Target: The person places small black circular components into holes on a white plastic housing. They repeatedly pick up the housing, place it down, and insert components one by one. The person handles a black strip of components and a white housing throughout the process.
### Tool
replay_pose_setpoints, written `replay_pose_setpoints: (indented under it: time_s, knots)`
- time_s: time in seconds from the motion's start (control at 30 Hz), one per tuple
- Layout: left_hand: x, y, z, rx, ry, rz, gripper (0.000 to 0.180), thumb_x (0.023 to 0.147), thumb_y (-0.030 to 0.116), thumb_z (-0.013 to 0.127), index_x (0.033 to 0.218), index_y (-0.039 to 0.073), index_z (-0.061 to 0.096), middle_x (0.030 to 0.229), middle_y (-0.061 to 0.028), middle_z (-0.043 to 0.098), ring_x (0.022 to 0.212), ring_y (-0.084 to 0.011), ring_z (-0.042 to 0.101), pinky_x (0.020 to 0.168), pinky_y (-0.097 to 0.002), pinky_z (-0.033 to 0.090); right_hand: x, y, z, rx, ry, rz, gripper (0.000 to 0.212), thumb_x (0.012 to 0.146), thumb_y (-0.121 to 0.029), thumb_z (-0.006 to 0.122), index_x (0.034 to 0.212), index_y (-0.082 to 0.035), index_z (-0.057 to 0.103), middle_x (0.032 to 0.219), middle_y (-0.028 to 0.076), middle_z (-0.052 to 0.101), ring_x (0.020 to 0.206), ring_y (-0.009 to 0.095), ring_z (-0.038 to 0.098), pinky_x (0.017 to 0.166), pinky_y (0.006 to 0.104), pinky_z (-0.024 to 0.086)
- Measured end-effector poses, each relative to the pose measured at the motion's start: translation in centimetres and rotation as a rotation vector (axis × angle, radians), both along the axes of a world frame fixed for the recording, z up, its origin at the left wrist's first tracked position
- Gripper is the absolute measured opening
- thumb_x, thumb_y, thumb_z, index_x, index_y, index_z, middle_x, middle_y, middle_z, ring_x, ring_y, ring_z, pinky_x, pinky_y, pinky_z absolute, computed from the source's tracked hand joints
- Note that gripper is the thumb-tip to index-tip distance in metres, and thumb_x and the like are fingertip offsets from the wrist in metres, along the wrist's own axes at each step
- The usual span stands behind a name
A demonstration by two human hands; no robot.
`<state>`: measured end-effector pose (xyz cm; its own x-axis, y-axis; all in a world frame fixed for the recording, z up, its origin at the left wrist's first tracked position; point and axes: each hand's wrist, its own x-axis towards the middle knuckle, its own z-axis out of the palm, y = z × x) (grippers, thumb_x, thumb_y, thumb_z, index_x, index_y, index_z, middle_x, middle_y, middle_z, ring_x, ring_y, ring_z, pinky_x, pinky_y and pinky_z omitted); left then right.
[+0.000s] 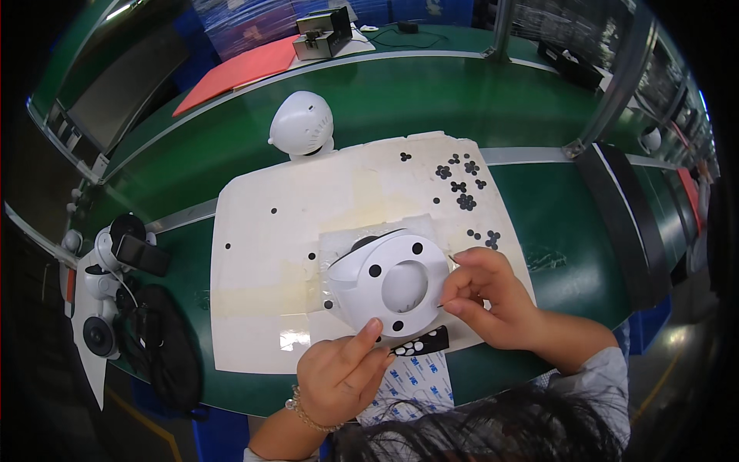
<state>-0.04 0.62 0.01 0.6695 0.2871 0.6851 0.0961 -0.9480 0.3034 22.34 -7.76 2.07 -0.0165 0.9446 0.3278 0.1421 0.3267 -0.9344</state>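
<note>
The white housing lies tilted between the two sets of fingers, its round opening facing up. The work seems partway along: three black pads sit on its face around the opening — two beyond the left fingers, one just beside their tip. The rim nearest the right fingers is partly covered, so whether a pad belongs or sits there cannot be told.

The left index rests at the housing's near edge; whether the other left fingers grip the black strip with white circles, whose end meets them, is unclear. The right fingers are curled at the far side, thumb drawn close in; a dark speck shows there, too small to call a held pad.

Plenty of loose pads wait beyond the right fingers on the cream board. A printed sheet lies right of the left fingers, and a white device stands well beyond both hands on the green bench. The right hand itself blocks most of the view.
</note>
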Motion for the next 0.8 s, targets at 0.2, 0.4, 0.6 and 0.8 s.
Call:
replay_pose_setpoints:
  time_s: [0.2, 0.4, 0.6, 0.8]
  knots:
    - [0.1, -0.2, 0.5, -0.014, 0.028, 0.036, 0.019, 0.064, 0.004, 0.073, 0.08, 0.002, 0.062, 0.116, -0.0148, 0.057, 0.056, -0.0158, 0.058, 0.048, -0.0249, 0.041, -0.5, 0.4, 0.0, 0.014, 0.012, -0.005, 0.051, 0.085, 0.009, 0.046, 0.129, -0.005, 0.022, 0.089, 0.009, 0.052, 0.078, 0.011, 0.054, 0.07, 0.0236, 0.044]
    - [0.1, -0.2, 0.3, -0.033, 0.016, 0.038, 0.02, 0.064, 0.005, 0.073, 0.081, 0.002, 0.063, 0.115, -0.0144, 0.057, 0.055, -0.0145, 0.058, 0.048, -0.0246, 0.04, -0.6, 0.5, -0.6, 0.072, -0.03, -0.016, 0.051, 0.085, 0.009, 0.047, 0.128, -0.005, 0.023, 0.087, 0.009, 0.053, 0.077, 0.012, 0.055, 0.07, 0.0244, 0.045]
    - [0.2, -0.3, 0.3, -0.027, 0.015, 0.052, 0.019, 0.064, 0.004, 0.072, 0.081, 0.002, 0.063, 0.114, -0.0145, 0.058, 0.053, -0.0142, 0.056, 0.047, -0.0243, 0.039, -0.4, 0.4, -1.6, 0.181, -0.205, -0.117, 0.048, 0.082, 0.005, 0.053, 0.124, -0.004, 0.032, 0.085, 0.008, 0.058, 0.072, 0.014, 0.058, 0.062, 0.0271, 0.047]
    - [0.1, -0.4, 0.3, -0.02, 0.034, 0.082, 0.019, 0.064, 0.003, 0.072, 0.081, 0.002, 0.063, 0.116, -0.0145, 0.057, 0.052, -0.0141, 0.055, 0.047, -0.0242, 0.039, 1.4, 0.5, -1.4, 0.49, -0.687, -0.218, 0.054, 0.077, 0.0, 0.062, 0.124, -0.005, 0.035, 0.084, 0.005, 0.059, 0.075, 0.014, 0.059, 0.059, 0.0278, 0.043]
